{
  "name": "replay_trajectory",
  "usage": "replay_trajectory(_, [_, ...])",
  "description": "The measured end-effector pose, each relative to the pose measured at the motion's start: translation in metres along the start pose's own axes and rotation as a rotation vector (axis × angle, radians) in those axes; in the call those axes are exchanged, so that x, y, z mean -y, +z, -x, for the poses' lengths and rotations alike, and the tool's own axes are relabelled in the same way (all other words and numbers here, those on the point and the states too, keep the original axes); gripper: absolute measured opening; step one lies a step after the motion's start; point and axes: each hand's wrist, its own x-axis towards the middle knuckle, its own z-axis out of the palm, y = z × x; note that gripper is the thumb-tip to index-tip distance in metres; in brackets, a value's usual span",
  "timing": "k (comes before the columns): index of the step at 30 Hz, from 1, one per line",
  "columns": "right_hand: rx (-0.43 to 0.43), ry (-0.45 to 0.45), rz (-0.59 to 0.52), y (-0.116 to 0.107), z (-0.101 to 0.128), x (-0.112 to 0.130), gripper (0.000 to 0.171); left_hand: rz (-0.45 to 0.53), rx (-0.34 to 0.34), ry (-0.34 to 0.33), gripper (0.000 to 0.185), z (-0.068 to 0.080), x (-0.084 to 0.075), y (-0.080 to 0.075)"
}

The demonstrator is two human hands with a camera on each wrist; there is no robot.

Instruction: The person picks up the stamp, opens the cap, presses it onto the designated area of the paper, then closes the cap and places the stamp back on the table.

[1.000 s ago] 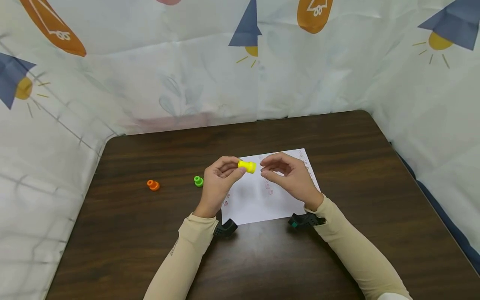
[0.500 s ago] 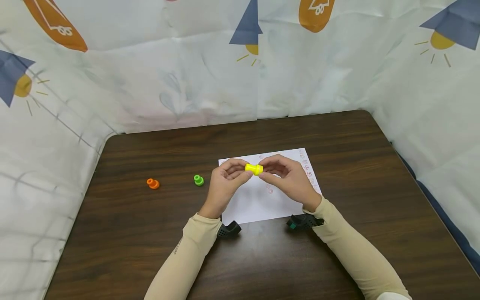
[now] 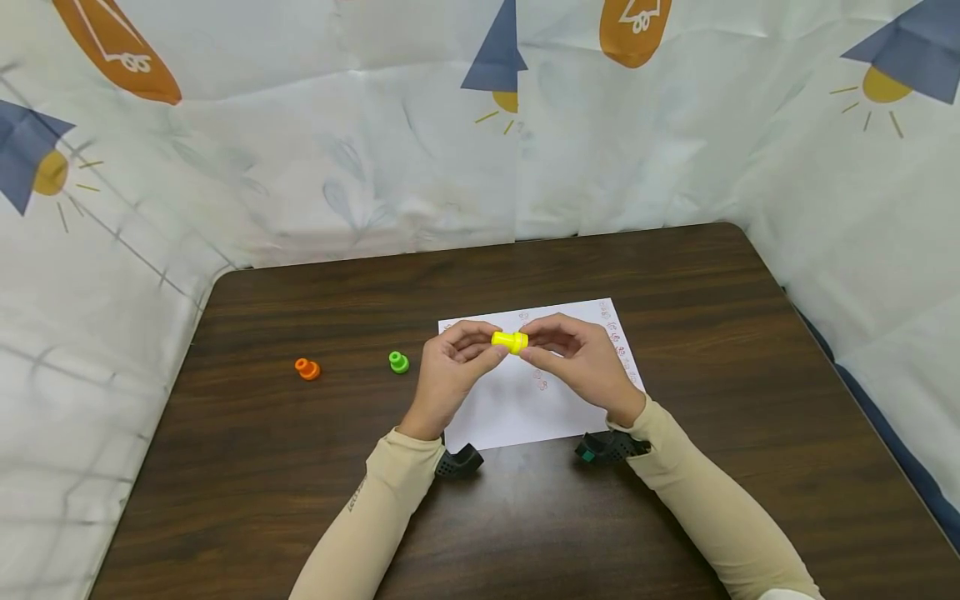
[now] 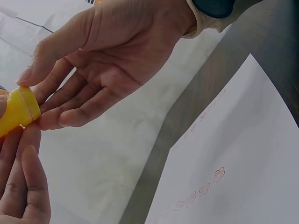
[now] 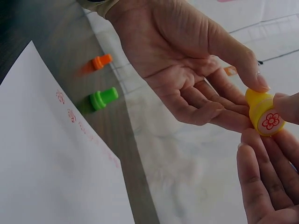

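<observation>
Both hands meet over the sheet of paper with a small yellow stamp between their fingertips. My left hand pinches its narrow end between thumb and fingers. At the wider end, my right hand grips it the same way. The stamp lies roughly sideways, and the right wrist view shows its round face bearing a red flower. Fingertips hide part of the yellow body in each wrist view. Red flower prints run in rows on the paper.
A green stamp stands on the dark wooden table just left of the paper. Farther left is an orange stamp. A patterned white cloth hangs behind the table and along its sides.
The left hand has carried the yellow stamp slightly right, to the right hand. The right fingers, apart from it a second ago, now pinch its wide end. Green and orange stamps stay put.
</observation>
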Motion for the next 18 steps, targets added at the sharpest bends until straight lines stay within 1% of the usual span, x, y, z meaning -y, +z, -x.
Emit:
replay_trajectory(11, [-0.016,-0.02,-0.021,0.0004,0.0015,0.001,0.029,-0.009,-0.011,0.023,0.031,0.0022,-0.0029,0.0016])
replay_trajectory(18, [-0.03,-0.04,-0.009,-0.0005,0.0013,0.0008,0.029,-0.018,-0.027,0.044,0.03,0.0022,-0.0031,0.0011])
